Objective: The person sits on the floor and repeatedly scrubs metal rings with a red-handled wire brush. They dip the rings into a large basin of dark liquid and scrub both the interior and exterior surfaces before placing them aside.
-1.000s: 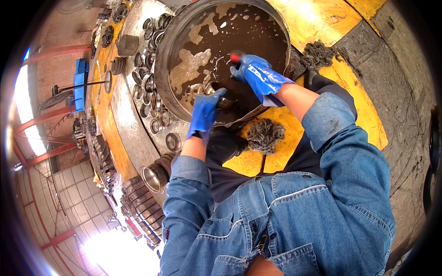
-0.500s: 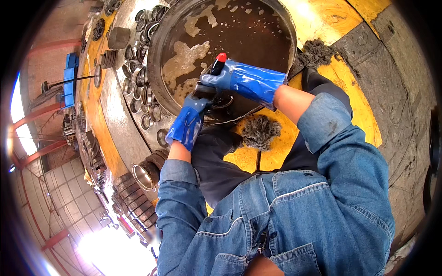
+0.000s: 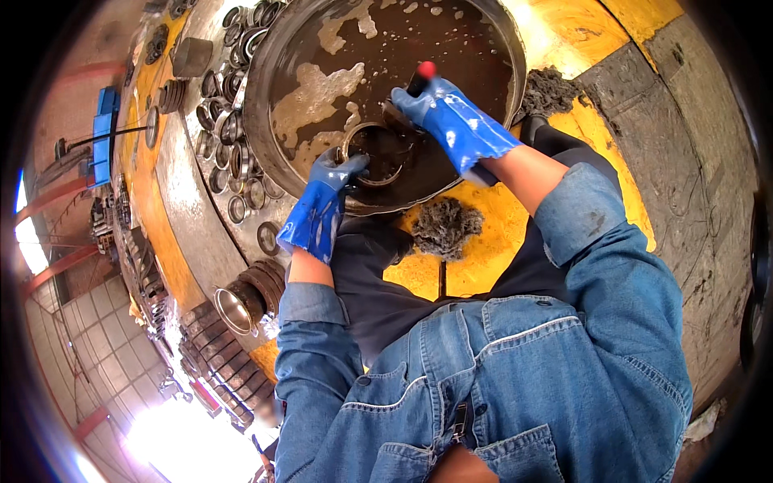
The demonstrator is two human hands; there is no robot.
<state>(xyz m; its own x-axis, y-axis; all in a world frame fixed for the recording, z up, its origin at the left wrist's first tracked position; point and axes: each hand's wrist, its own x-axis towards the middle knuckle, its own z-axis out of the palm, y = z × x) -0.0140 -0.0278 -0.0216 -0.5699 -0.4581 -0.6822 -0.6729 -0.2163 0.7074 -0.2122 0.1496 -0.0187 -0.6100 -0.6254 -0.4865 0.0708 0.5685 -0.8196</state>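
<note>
Both hands wear blue rubber gloves over a wide round metal basin [image 3: 264,101] of dark liquid with foam patches. My left hand [image 3: 336,171] is closed on the near left side of a metal ring [image 3: 353,138], which lies at the liquid's surface near the basin's front edge. In my right hand [image 3: 428,101] is a brush [image 3: 419,78] with a black, red-tipped handle. Its dark head is blurred, near the ring's far right side; I cannot tell if they touch.
Many metal rings [image 3: 233,161] stand on the metal surface left of the basin. Stacked rings [image 3: 262,286] sit nearer me. Grey fibre wads lie on yellow boards, one [image 3: 447,228] between my legs, another [image 3: 547,92] right of the basin.
My right hand has moved up and right with the brush, away from my left hand. The ring now shows its round opening, and my left hand is slightly lower and further left.
</note>
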